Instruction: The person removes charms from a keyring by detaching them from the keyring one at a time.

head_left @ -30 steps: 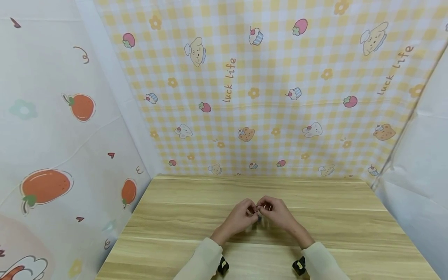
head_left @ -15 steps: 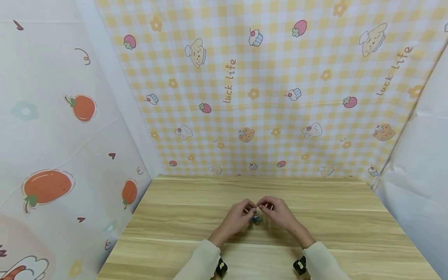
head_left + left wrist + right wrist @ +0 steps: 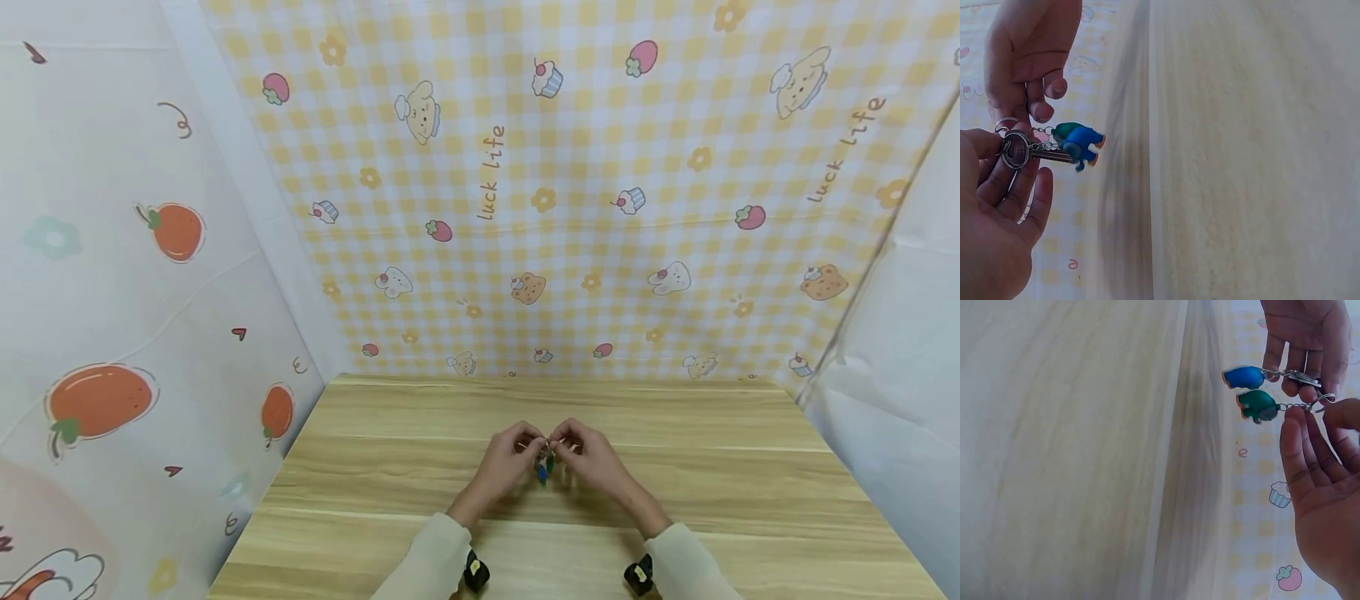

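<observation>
Above the wooden table (image 3: 420, 467) my two hands meet on a small keychain. My left hand (image 3: 517, 450) pinches a metal key (image 3: 1041, 153) and its ring (image 3: 1015, 150) between thumb and fingers. My right hand (image 3: 577, 448) pinches a second small ring (image 3: 1319, 403) by its fingertips. A blue figure charm (image 3: 1087, 142) and a green figure charm (image 3: 1257, 403) dangle on short chains between the hands, above the tabletop. In the head view the charms (image 3: 544, 468) show as a small blue-green spot below the fingertips.
Patterned cloth walls close the table in: yellow check at the back (image 3: 570, 208), white with oranges on the left (image 3: 112, 333), plain white on the right (image 3: 900, 400). Bare wood (image 3: 750, 500) lies all around the hands.
The hands have stayed almost in place with small finger movements. The charms, mostly hidden between the fingers before, now hang lower and show beneath the fingertips.
</observation>
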The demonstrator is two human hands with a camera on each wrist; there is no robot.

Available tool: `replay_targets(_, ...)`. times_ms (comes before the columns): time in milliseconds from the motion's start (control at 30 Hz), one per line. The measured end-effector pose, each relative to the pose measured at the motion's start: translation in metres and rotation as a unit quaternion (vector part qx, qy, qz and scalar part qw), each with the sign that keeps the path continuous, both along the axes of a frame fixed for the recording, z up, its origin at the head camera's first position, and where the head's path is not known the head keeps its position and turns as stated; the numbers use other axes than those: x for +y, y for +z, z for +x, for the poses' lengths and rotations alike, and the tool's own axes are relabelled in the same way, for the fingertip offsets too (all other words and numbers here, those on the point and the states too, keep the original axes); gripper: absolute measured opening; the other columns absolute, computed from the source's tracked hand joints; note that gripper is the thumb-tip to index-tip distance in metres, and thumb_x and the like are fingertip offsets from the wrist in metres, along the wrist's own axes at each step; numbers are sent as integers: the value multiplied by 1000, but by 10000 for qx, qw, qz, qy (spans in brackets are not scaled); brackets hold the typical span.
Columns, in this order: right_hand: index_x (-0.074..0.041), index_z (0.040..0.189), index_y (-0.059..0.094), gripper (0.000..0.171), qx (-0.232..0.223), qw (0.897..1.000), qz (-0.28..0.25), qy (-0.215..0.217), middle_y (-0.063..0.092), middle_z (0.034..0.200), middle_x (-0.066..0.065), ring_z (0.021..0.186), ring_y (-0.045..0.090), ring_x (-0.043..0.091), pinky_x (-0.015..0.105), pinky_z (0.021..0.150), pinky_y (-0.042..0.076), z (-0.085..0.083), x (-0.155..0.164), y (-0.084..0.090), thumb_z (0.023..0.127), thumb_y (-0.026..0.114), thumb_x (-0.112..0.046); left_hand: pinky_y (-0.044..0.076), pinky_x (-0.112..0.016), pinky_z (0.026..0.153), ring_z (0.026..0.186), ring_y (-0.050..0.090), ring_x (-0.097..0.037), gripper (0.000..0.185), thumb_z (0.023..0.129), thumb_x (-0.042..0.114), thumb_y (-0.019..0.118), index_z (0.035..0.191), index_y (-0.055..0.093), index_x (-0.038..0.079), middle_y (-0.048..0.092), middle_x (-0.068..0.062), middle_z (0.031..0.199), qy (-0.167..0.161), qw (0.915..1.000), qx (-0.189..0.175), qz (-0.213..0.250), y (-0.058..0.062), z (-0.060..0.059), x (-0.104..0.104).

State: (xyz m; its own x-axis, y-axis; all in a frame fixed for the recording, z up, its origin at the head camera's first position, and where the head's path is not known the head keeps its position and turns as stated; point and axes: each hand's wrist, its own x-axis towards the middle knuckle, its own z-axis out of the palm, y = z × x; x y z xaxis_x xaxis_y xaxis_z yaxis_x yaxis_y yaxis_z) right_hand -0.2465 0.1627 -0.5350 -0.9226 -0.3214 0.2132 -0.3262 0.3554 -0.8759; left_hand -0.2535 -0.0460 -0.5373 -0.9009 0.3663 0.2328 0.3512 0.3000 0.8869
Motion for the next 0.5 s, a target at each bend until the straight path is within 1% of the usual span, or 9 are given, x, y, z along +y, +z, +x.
replay_targets(67, -8, 109, 68, 8, -25, 10000, 9, -30, 74, 104, 10, 85, 71, 27, 32, 68, 61, 1, -1, 1, 107, 67, -15, 57, -26, 89, 98, 70, -11, 16, 110, 23, 61, 112, 72, 11, 77, -5, 107, 31, 10000, -28, 64, 1, 0, -1)
replay_targets(133, -10, 107, 69, 8, 2, 9999, 72, -95, 75, 106, 8, 88, 70, 18, 29, 71, 59, 2, -2, 1, 106, 69, -18, 57, -26, 88, 98, 69, -11, 16, 110, 23, 62, 113, 72, 11, 77, -5, 107, 45, 9999, -60, 70, 1, 0, -1)
replay_targets(200, -13, 103, 71, 7, 102, 9995, 206, -205, 77, 107, 5, 88, 67, 10, 26, 72, 55, 3, -4, 2, 104, 71, -19, 56, -25, 88, 97, 68, -10, 16, 110, 24, 62, 113, 72, 12, 77, -4, 107, 68, 9999, -87, 70, 1, 0, -1)
replay_targets(267, -13, 100, 71, 6, 231, 9988, 322, -294, 78, 106, 4, 88, 66, 5, 24, 71, 54, 3, -6, 3, 103, 72, -19, 56, -25, 87, 96, 68, -9, 15, 110, 23, 62, 112, 72, 12, 76, -4, 106, 76, 9999, -77, 74, 1, 0, -1)
replay_targets(400, -13, 96, 72, 6, 474, 9971, 436, -407, 77, 105, 4, 85, 63, 4, 24, 69, 53, 5, -9, 4, 101, 73, -12, 57, -25, 85, 95, 68, -9, 13, 110, 21, 62, 112, 72, 11, 76, -5, 105, 84, 9999, -18, 96, 1, 1, -1)
replay_targets(467, -13, 94, 70, 8, 581, 9963, 451, -444, 73, 105, 4, 84, 60, 7, 24, 68, 51, 6, -10, 5, 100, 73, -7, 57, -24, 85, 94, 69, -9, 12, 110, 20, 63, 112, 72, 13, 76, -4, 104, 77, 9999, -31, 88, 1, 2, 0)
replay_targets(500, -13, 93, 70, 10, 643, 9957, 473, -469, 71, 103, 3, 83, 58, 7, 23, 67, 49, 6, -10, 5, 99, 72, -5, 57, -24, 85, 94, 69, -9, 11, 109, 20, 63, 112, 71, 13, 76, -4, 104, 67, 9999, -31, 90, 2, 2, 0)
